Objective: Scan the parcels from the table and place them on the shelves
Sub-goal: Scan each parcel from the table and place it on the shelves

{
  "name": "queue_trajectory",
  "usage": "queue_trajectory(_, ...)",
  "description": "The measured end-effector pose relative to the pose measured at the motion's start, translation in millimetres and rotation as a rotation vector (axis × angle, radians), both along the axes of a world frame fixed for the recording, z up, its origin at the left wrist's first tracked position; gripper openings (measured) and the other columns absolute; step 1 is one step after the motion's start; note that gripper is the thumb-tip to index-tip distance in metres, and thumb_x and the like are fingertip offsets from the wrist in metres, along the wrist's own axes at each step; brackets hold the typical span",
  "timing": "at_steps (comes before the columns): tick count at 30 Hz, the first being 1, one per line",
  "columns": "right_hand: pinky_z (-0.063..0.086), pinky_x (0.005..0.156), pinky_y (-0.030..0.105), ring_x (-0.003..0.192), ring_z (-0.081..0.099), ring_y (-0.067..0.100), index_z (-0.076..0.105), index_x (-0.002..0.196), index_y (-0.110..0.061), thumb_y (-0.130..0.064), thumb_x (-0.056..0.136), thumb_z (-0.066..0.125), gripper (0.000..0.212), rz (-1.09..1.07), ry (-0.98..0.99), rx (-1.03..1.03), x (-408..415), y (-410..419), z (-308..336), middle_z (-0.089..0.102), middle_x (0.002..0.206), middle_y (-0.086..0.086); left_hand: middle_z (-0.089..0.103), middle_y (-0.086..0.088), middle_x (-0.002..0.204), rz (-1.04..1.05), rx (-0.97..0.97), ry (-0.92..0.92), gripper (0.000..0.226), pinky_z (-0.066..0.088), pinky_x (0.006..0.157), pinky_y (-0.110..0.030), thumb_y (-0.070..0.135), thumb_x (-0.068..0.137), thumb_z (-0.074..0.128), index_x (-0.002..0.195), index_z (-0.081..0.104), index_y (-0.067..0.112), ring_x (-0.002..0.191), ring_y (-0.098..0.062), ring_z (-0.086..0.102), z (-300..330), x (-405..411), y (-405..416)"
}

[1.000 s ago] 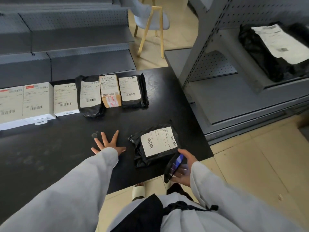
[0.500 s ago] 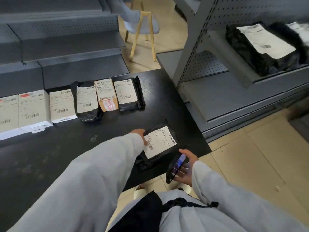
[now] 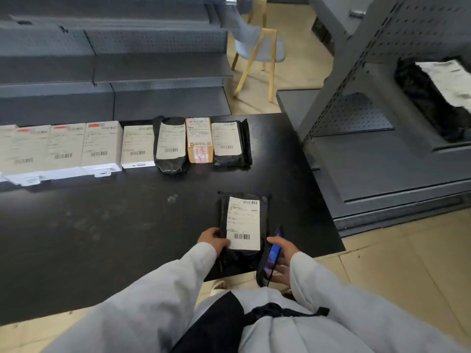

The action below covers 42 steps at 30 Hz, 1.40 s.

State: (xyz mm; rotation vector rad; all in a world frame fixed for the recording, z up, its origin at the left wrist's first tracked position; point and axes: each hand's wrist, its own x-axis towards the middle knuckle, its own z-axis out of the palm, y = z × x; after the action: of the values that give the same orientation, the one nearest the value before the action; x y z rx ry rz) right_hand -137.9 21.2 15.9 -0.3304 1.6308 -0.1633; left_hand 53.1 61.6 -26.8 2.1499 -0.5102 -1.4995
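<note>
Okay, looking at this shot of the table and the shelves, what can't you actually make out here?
Head view only:
- Printed text on the white label of the black plastic mailer bag the left hand grips: too small.
- Screen of the dark phone-like scanner held in the right hand: seen edge-on.
- Leftmost white boxes in the row: blurred, cut by the left edge.
- Black bagged parcel on the grey metal shelf: cut by the right edge.

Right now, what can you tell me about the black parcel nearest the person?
The black parcel is a soft, crinkled plastic bag with a white label bearing barcodes at both ends. It lies flat near the table's front edge, apart from the row behind. The left hand grips its near left corner; the right hand, holding a phone, is beside it.
</note>
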Motion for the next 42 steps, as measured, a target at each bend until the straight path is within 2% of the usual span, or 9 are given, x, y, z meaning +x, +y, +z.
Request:
queue_trajectory(10,0.056,0.068,0.044,0.081,0.066,0.036,0.063,0.122,-0.004,-0.031,0.069,0.085,0.063,0.162,0.028,-0.051,13,-17,-2,0.068,0.101,0.022,0.064,-0.017,0.126,0.156,-0.067,0.150,0.043,0.052,0.092,-0.036,-0.008,0.087,0.061,0.130,0.058,-0.001,0.114,-0.034,0.063,2,-23,6)
queue_trajectory(13,0.060,0.080,0.050,0.082,0.072,0.041,0.064,0.117,-0.007,-0.030,0.051,0.091,0.075,0.209,0.033,-0.087,8,-27,-12,0.072,0.100,0.024,0.068,-0.016,0.120,0.186,-0.066,0.172,0.036,0.053,0.095,-0.038,-0.010,0.084,0.061,0.118,0.065,0.002,0.106,-0.032,0.066,1,-27,6)
queue_trajectory(16,0.059,0.085,0.056,0.081,0.073,0.042,0.061,0.115,-0.009,-0.028,0.057,0.091,0.068,0.232,0.045,-0.117,2,-34,-13,0.073,0.095,0.026,0.068,-0.011,0.115,0.212,-0.063,0.175,0.032,0.054,0.090,-0.037,-0.008,0.086,0.060,0.113,0.065,0.009,0.103,-0.031,0.066,5,-32,5)
queue_trajectory(21,0.058,0.083,0.057,0.091,0.072,0.043,0.064,0.112,-0.016,-0.040,0.021,0.088,0.098,0.342,-0.005,-0.118,-21,-55,-39,0.073,0.102,0.022,0.068,-0.010,0.114,0.318,-0.069,0.148,0.032,0.054,0.091,-0.043,-0.010,0.088,0.058,0.112,0.064,0.010,0.104,-0.033,0.065,7,-53,-3)
queue_trajectory(28,0.059,0.085,0.055,0.097,0.069,0.040,0.060,0.115,-0.015,-0.037,0.046,0.092,0.079,0.366,-0.087,-0.200,-74,-95,-2,0.068,0.112,0.020,0.068,-0.011,0.107,0.425,-0.043,0.157,0.032,0.058,0.082,-0.045,-0.014,0.089,0.054,0.110,0.063,0.009,0.102,-0.036,0.065,15,-105,-29)
queue_trajectory(34,0.060,0.073,0.048,0.093,0.068,0.035,0.063,0.119,-0.017,-0.042,0.031,0.089,0.095,0.222,-0.182,-0.205,-156,-134,-20,0.067,0.117,0.017,0.070,-0.014,0.114,0.376,-0.071,0.049,0.048,0.056,0.090,-0.049,-0.019,0.087,0.044,0.117,0.064,0.013,0.106,-0.036,0.065,18,-167,-77)
queue_trajectory(36,0.057,0.070,0.042,0.093,0.066,0.034,0.062,0.123,-0.014,-0.039,0.050,0.088,0.081,0.149,-0.227,-0.201,-179,-138,4,0.068,0.114,0.015,0.069,-0.013,0.113,0.363,-0.088,0.045,0.047,0.055,0.091,-0.051,-0.019,0.087,0.044,0.112,0.064,0.015,0.108,-0.037,0.065,25,-190,-93)
queue_trajectory(39,0.050,0.070,0.041,0.080,0.062,0.028,0.066,0.107,-0.008,-0.022,0.084,0.074,0.028,0.113,-0.303,-0.227,-220,-152,21,0.069,0.088,0.011,0.068,-0.011,0.108,0.346,-0.111,0.080,0.047,0.056,0.091,-0.050,-0.019,0.088,0.044,0.114,0.064,0.015,0.106,-0.036,0.064,32,-228,-115)
queue_trajectory(42,0.050,0.081,0.047,0.086,0.061,0.026,0.067,0.106,-0.009,-0.018,0.086,0.073,0.023,0.038,-0.311,-0.271,-266,-167,19,0.068,0.098,0.010,0.067,-0.010,0.108,0.295,-0.115,0.124,0.047,0.059,0.069,-0.038,-0.019,0.088,0.045,0.119,0.062,0.013,0.093,-0.030,0.064,36,-268,-134)
